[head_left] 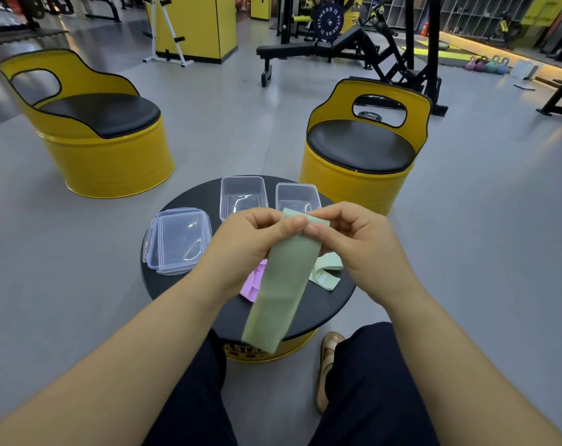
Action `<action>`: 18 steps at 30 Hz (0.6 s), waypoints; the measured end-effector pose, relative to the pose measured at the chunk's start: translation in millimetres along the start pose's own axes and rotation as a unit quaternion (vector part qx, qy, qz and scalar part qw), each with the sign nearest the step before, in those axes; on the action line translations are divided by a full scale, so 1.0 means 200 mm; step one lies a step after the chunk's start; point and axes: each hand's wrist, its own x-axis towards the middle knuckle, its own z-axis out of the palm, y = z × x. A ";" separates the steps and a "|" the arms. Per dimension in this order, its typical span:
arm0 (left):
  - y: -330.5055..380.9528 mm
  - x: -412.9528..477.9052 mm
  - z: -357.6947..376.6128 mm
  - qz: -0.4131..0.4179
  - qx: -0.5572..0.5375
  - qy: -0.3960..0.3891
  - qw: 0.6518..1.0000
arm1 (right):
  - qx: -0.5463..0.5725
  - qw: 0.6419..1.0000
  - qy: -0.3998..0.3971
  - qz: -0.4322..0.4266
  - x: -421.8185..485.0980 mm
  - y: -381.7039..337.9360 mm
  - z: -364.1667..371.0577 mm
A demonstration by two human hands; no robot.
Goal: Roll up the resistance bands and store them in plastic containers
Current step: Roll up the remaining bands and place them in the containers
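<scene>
I see both hands pinching the top edge of the sage green band (279,278): left hand (250,239) and right hand (353,239) meet thumb to thumb there, and the band hangs flat below them. Just beyond their fingers stand two open containers (242,196), the lids (179,239) left of the left hand

The green band (281,278) between the fingers (292,224) looks smooth, matt, rubbery. Beyond the fingers, the boxes (243,196) are clear glossy plastic on a matt table (192,196).
</scene>
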 end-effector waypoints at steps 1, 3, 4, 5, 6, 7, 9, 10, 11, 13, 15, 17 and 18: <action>0.01 0.00 -0.01 0.012 0.012 -0.007 1.000 | -0.013 1.000 -0.010 -0.001 0.01 0.00 -0.01; 0.03 -0.01 -0.02 0.040 0.040 -0.005 0.998 | -0.038 0.999 -0.027 -0.002 0.01 0.00 -0.03; 0.04 -0.01 -0.02 0.054 0.054 -0.001 0.997 | -0.053 0.998 -0.033 -0.005 0.02 0.00 -0.03; 0.05 -0.01 -0.03 0.065 0.064 0.003 0.996 | -0.067 0.997 -0.036 -0.009 0.02 0.00 -0.03; 0.05 -0.01 -0.03 0.074 0.067 0.005 0.995 | -0.077 0.996 -0.036 -0.013 0.02 0.00 -0.03; 0.05 -0.01 -0.03 0.082 0.067 0.007 0.994 | -0.085 0.996 -0.035 -0.018 0.02 0.00 -0.03; 0.05 0.00 -0.03 0.094 0.061 0.013 0.994 | -0.090 0.995 -0.032 -0.026 0.02 -0.01 -0.03; 0.04 0.00 -0.02 0.100 0.054 0.017 0.993 | -0.083 0.996 -0.029 -0.027 0.02 -0.01 -0.02; 0.04 0.00 -0.02 0.106 0.043 0.021 0.993 | -0.067 0.997 -0.024 -0.026 0.01 -0.01 -0.02; 0.03 0.00 -0.01 0.113 0.014 0.025 0.993 | -0.009 1.000 -0.009 -0.010 0.01 -0.01 -0.01; 0.03 0.00 -0.01 0.117 -0.007 0.023 0.993 | 0.039 0.999 0.007 0.008 0.00 -0.01 0.00; 0.02 0.00 0.00 0.121 -0.013 0.025 0.992 | 0.058 0.998 0.019 0.014 0.00 -0.01 0.00; 0.02 0.00 0.00 0.123 -0.013 0.026 0.992 | 0.061 0.998 0.022 0.012 0.00 -0.01 0.00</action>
